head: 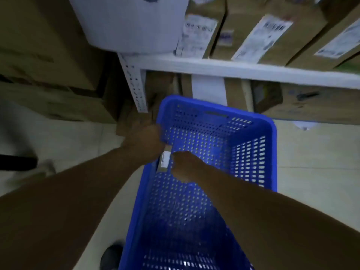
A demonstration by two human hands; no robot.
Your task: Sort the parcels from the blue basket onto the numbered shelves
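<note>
A blue perforated basket (253, 152) fills the middle of the head view, its inside bare as far as I can see. My left hand (145, 142) grips its left rim. My right hand (185, 165) reaches inside against the left wall and pinches a small brown parcel (164, 160) with a white label. The parcel stands on edge between my two hands. The white shelf (233, 68) runs just beyond the basket, with labelled cardboard parcels (202, 34) on top.
More brown boxes (303, 102) stand under the shelf, beside its perforated white post (136, 84). Stacked cartons (48, 61) fill the left. A large white box (132, 24) sits on the shelf's left end. Pale tiled floor (315, 164) lies right of the basket; my shoe (111, 258) shows below.
</note>
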